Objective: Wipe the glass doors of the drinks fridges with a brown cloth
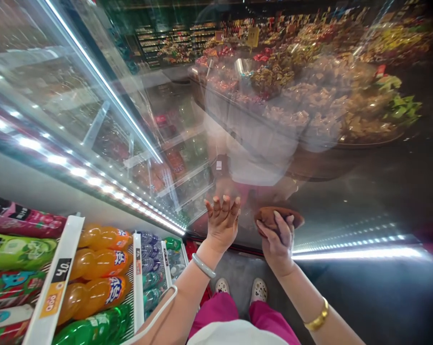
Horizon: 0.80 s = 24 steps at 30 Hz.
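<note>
Left: shelf of drinks, orange bottles (100,262) in a row beside a white divider (54,287) with price tag, lit by an LED strip (85,176); none of it touched by the hands. Middle: left hand (222,224) empty, fingers spread, palm toward the reflective glass panel (331,191); touching or just short of it, can't tell. Right of that: brown cloth (267,214), bunched under the right hand (278,242), which grasps it with fingers laid over it, apparently pressed to the lower part of the glass. Progress: looks like wiping underway, not finished, since cloth is in hand and at the panel. No clear edge between wiped and unwiped glass; reflections hide any smears, so share done can't be told. Probably left: whatever glass the cloth hasn't covered, likely including areas above and far right.
</note>
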Motion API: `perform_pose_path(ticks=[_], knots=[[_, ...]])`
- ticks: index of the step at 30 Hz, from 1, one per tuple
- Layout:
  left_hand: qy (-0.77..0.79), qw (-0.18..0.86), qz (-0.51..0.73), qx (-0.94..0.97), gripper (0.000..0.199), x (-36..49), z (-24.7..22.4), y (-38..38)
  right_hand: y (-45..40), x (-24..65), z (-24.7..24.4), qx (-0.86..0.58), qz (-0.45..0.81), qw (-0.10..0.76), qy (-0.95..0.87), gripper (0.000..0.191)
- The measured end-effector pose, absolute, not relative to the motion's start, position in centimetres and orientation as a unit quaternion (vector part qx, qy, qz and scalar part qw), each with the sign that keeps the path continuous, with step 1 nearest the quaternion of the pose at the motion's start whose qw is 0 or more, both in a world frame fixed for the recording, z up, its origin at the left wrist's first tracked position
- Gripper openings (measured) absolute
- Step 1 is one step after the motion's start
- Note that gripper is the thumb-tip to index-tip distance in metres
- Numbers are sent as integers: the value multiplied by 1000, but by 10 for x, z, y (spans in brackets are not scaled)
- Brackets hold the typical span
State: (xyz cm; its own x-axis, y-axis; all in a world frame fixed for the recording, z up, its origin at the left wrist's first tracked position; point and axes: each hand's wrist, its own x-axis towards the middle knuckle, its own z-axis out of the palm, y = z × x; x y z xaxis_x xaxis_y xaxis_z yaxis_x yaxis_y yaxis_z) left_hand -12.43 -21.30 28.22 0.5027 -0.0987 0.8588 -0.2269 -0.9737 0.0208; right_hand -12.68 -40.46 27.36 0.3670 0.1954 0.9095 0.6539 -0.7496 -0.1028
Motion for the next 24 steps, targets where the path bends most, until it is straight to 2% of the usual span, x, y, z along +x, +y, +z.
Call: perform_pose_path(ticks=[4, 7, 13, 18, 24], knots=[[-83, 73, 494, 862, 89, -128, 283, -203, -376, -126, 297, -779, -500, 241, -291, 37], [-73, 80, 492, 864, 90, -131, 282, -193, -385, -123, 311, -775, -521, 222, -282, 41], [-81, 87, 475, 872, 94, -133, 279, -191, -388, -133, 284, -797, -478, 224, -293, 40], [-92, 85, 458, 880, 91, -140, 283, -184, -351, -132, 296, -784, -473, 240, -323, 42], [-39, 85, 480, 872, 91, -146, 278, -164, -367, -135, 289, -773, -482, 255, -325, 39]])
